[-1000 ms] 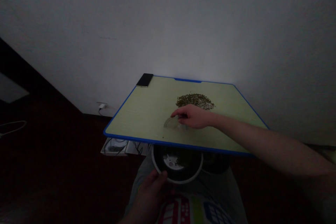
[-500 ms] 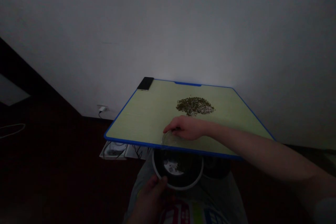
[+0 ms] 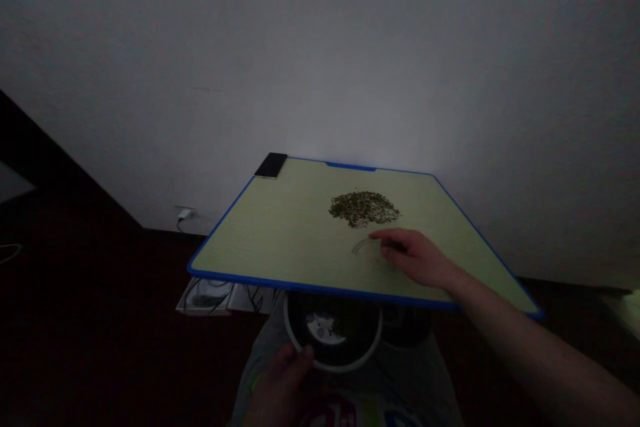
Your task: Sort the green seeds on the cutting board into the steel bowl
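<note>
My left hand (image 3: 283, 377) grips the near-left rim of a dark bowl with a pale rim (image 3: 343, 368), which sits at my lap below the table's front edge. Some small greenish grains and a bright reflection show inside it. Over the table, my right hand (image 3: 413, 253) pinches a clear, curved-edged piece (image 3: 361, 245); it is see-through and its full shape is hard to make out. Just beyond that hand lies a loose heap of small greenish-brown grains (image 3: 364, 205), with paler pinkish bits among them.
The pale yellow-green folding table (image 3: 260, 233) has a blue edge and stands by a grey wall. A black phone (image 3: 271, 165) lies at its far left corner. Below are white boxes with cables (image 3: 207, 297), and a plug (image 3: 185, 214) is in the wall.
My right hand has moved right and away from the table's front edge above the bowl, carrying the clear piece towards the heap. My left hand still holds the bowl. The view has shifted slightly.
</note>
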A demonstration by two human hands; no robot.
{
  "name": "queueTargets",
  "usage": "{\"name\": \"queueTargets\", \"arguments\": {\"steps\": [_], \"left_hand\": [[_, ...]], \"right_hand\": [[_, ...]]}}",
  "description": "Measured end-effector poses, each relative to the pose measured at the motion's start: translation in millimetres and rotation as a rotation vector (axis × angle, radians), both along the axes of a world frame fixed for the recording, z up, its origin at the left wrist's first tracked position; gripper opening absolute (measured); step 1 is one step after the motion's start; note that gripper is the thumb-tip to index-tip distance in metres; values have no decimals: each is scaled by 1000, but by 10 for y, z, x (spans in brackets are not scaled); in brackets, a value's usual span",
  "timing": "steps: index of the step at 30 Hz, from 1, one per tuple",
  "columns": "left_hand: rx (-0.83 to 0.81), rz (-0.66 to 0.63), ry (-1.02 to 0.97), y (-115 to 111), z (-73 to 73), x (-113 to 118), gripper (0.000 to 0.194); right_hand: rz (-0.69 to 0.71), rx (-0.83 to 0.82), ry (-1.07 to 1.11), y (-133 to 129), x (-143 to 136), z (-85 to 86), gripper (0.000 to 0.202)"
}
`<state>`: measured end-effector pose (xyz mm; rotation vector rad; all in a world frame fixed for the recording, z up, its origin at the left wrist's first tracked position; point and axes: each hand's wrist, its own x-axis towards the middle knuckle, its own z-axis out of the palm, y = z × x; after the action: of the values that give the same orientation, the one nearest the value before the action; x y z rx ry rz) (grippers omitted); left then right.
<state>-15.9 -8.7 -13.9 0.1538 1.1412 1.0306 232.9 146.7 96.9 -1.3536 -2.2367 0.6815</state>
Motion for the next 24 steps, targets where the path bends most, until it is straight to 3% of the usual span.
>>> {"name": "queueTargets", "arguments": {"steps": [4,8,13,24], "left_hand": [[10,-17,22,-6,71,7,28],[-31,9,15,16,150,-19,22],[-63,38,81,114,205,-114,22],[-31,121,192,435,-164,-323,16]], "right_hand": [[-252,106,39,130,413,-121,42],[-371,111,71,233,672,-268,43],[-462,19,253,334,777,-434,45],[-502,112,116,254,684,-435,49]]}}
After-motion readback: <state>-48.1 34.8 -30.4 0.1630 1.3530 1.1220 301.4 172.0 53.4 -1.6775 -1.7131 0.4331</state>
